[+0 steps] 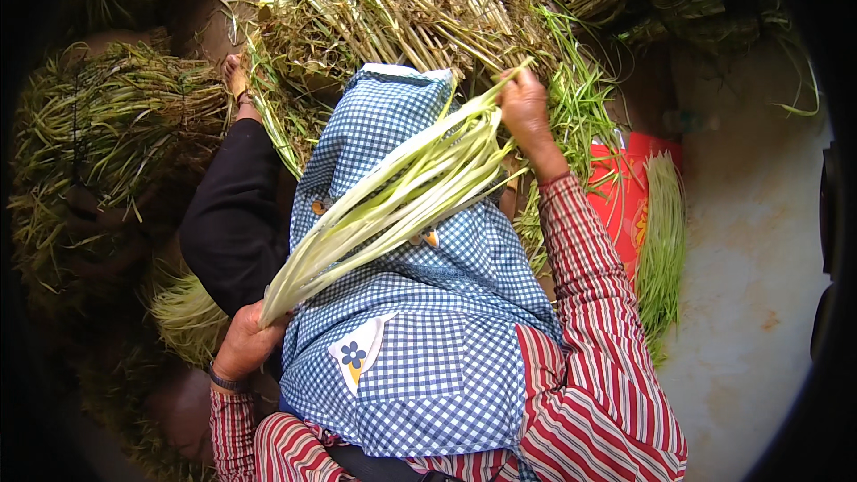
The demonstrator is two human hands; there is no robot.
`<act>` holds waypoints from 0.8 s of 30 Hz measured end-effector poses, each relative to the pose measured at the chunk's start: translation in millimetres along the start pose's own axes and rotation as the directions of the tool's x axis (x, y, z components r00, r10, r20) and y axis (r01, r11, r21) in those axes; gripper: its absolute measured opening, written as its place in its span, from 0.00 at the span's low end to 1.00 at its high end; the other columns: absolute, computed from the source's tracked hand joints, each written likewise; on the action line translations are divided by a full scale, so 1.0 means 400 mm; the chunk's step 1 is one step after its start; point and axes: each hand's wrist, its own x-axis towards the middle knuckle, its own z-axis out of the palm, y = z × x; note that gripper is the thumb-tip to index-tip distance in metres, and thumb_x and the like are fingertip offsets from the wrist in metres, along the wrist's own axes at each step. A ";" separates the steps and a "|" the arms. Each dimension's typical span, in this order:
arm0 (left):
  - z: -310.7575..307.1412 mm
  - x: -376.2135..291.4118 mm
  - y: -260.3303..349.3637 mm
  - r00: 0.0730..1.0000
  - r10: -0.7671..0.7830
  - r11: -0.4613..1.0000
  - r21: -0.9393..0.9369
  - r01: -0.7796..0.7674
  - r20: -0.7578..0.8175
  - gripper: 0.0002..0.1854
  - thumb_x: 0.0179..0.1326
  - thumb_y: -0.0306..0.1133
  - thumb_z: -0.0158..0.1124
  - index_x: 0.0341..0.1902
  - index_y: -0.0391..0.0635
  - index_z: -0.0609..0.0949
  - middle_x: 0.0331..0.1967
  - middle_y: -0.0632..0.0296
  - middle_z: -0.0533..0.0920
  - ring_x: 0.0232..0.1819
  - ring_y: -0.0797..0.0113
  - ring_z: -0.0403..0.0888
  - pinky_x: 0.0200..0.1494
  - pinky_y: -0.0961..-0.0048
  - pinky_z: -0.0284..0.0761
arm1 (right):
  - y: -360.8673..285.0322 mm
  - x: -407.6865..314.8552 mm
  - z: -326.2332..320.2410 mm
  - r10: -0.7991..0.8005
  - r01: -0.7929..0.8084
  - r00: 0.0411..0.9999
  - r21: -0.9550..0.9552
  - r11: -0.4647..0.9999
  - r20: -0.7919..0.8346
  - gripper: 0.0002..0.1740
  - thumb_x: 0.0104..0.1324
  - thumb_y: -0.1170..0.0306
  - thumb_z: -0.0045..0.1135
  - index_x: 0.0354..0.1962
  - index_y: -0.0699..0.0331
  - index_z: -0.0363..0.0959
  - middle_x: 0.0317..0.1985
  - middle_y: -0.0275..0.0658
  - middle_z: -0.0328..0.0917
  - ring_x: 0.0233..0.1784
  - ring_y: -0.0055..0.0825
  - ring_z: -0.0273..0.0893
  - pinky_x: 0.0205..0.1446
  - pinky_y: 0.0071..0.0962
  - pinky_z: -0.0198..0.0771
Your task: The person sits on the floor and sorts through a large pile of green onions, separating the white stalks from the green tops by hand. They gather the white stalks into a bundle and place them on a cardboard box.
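A bundle of long pale yellow-green stalks (395,194) stretches diagonally over a blue-and-white checked apron (428,294). My left hand (249,343) is closed around its lower, whiter end, near the left side of the apron. At the upper right, my right hand (525,107) has its fingers closed on thin green leaf tips at the other end of the bundle. Just beyond the apron lies a large heap of uncleaned stalks (402,13) with brown, dry outer leaves. Loose green leaves (576,100) hang beside my right hand.
At the right, a bunch of pale green stalks (661,248) lies by a red printed bag (616,181) on the grey floor (743,248). More heaped stalks (120,120) are at the left, with a paler bunch (187,311) beside the dark trouser leg (234,214).
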 end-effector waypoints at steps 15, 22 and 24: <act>-0.076 -0.089 0.003 0.979 -0.185 0.982 -0.038 0.183 -0.080 0.06 0.62 0.27 0.61 0.40 0.38 0.81 0.22 0.71 0.76 0.21 0.82 0.70 0.25 0.82 0.66 | 0.266 -0.001 -0.392 0.269 -0.234 0.867 0.132 0.963 -0.420 0.10 0.69 0.71 0.49 0.45 0.67 0.71 0.30 0.36 0.79 0.18 0.17 0.73 0.18 0.17 0.64; -0.125 -0.132 -0.053 0.970 -0.194 0.979 0.041 0.202 -0.146 0.06 0.61 0.27 0.60 0.39 0.37 0.80 0.22 0.70 0.76 0.20 0.82 0.70 0.24 0.82 0.65 | 0.104 -0.054 -0.342 0.137 -0.157 0.970 -0.087 0.984 -0.200 0.20 0.69 0.63 0.55 0.51 0.68 0.72 0.46 0.38 0.79 0.37 0.20 0.81 0.36 0.19 0.72; -0.137 -0.129 -0.068 0.967 -0.192 0.977 0.061 0.205 -0.165 0.05 0.62 0.28 0.61 0.37 0.39 0.81 0.21 0.72 0.75 0.20 0.82 0.69 0.23 0.81 0.65 | 0.048 -0.057 -0.329 0.071 -0.085 0.987 -0.088 0.992 -0.147 0.20 0.69 0.62 0.55 0.51 0.69 0.73 0.46 0.38 0.79 0.39 0.20 0.80 0.40 0.20 0.73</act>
